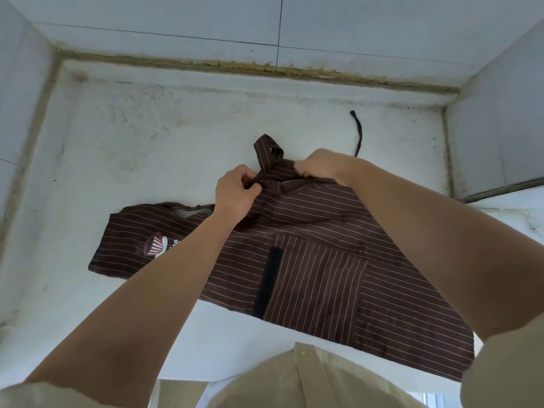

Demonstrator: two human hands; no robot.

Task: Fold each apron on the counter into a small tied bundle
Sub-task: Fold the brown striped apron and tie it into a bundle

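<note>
Where the stained white counter [141, 148] meets grey tiled walls [153, 16], our brown pinstriped apron [323, 278] lies from the middle to the near right edge. We pinch its bunched far edge with left hand [234, 193] and right hand [319, 166].

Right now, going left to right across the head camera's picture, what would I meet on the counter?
Cup logo printed on the apron → left hand → strap loop → right hand → black cord.
</note>
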